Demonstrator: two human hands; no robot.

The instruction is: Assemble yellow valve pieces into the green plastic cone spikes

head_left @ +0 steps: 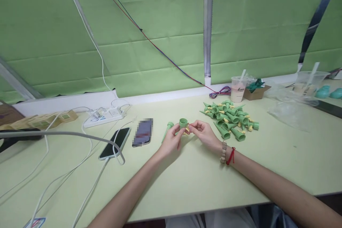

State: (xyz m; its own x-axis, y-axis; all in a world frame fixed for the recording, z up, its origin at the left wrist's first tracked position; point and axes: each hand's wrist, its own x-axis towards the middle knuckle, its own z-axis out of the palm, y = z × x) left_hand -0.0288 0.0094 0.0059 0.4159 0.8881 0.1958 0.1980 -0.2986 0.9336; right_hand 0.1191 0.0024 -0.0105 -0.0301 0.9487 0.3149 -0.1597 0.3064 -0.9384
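In the head view my left hand [172, 139] is closed round a green plastic watering spike [183, 122], its wide round mouth facing up. Most of its lower part is hidden by my fingers. My right hand [204, 133] pinches at a small yellow valve [187, 128] on the spike's right side; I cannot tell whether the valve is fully seated. A second green spike [169, 127] lies on the table just left of my left hand. To the right, beyond my right hand, is a heap of similar green spikes [232, 117], many with yellow pieces on them.
Two phones [116, 143] [143, 132], white cables and a power strip [105, 117] occupy the table's left side. At the back right stand a drink cup [237, 89], a small cardboard box [255, 93] and plastic bags [288, 112]. A coiled wire [220, 92] lies against the wall.
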